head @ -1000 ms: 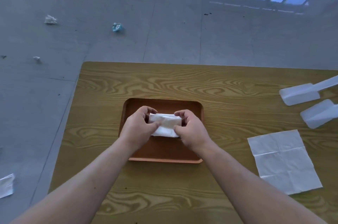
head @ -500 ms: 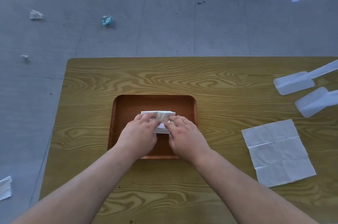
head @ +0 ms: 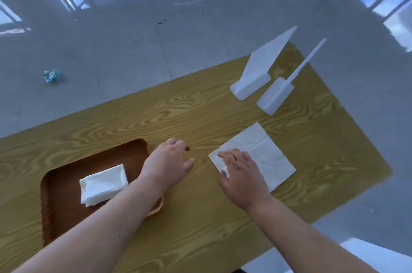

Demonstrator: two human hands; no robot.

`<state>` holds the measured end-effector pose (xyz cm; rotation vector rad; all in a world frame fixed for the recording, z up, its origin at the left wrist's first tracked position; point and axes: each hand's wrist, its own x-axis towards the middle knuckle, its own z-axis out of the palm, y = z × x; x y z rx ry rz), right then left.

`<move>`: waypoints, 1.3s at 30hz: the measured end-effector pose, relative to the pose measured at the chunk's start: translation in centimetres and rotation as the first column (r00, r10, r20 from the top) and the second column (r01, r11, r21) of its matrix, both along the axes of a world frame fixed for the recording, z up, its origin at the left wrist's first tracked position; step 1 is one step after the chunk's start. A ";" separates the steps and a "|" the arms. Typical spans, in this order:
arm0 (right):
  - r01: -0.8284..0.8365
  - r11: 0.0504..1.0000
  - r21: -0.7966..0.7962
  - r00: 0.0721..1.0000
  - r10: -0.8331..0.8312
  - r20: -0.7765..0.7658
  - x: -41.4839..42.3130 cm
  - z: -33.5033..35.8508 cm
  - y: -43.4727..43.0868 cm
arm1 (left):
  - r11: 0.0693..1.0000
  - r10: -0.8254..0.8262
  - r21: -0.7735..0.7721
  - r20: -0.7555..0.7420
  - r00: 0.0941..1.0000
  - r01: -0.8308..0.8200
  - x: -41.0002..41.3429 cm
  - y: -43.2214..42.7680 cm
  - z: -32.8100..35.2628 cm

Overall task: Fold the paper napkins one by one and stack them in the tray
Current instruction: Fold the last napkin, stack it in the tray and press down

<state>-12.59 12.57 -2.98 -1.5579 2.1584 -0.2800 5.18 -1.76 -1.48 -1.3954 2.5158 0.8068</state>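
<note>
A brown tray (head: 60, 201) lies on the wooden table at the lower left, holding a stack of folded white napkins (head: 103, 184). To its right an unfolded white napkin (head: 263, 150) lies flat on the table. My right hand (head: 242, 176) rests on the napkin's near left corner, with the fingers spread and the thumb at its edge. My left hand (head: 170, 164) hovers over the bare table between tray and napkin, fingers apart, holding nothing. My left forearm crosses the tray's right side.
Two white plastic holders (head: 252, 78) (head: 275, 98) stand at the table's far right. The table (head: 200, 112) ends close beyond them and at the right of the flat napkin. A crumpled blue-white scrap (head: 50, 76) lies on the grey floor.
Both hands let go of the folded napkin in the tray and moved right. My right hand now touches the flat napkin. The camera swung right and tilted.
</note>
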 end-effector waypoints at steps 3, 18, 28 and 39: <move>0.109 0.993 0.054 0.994 -0.108 -0.021 -4.3 -0.3 3.1 | 0.997 -0.069 0.030 -0.019 0.997 0.070 -5.2 1.2 -0.7; 0.148 0.977 0.156 0.987 -0.138 -0.077 -11.4 -3.7 9.0 | 0.865 -0.481 -0.118 0.087 0.873 0.488 -15.2 2.9 -5.4; 0.152 0.983 0.102 0.980 -0.136 -0.145 -12.5 -3.7 7.5 | 0.864 -0.468 -0.154 0.105 0.878 0.479 -13.6 2.8 -4.7; 0.472 0.871 0.137 0.882 -0.468 -0.063 -8.1 -2.7 6.6 | 0.997 0.048 -0.073 0.144 0.988 -0.038 -7.1 3.2 -3.3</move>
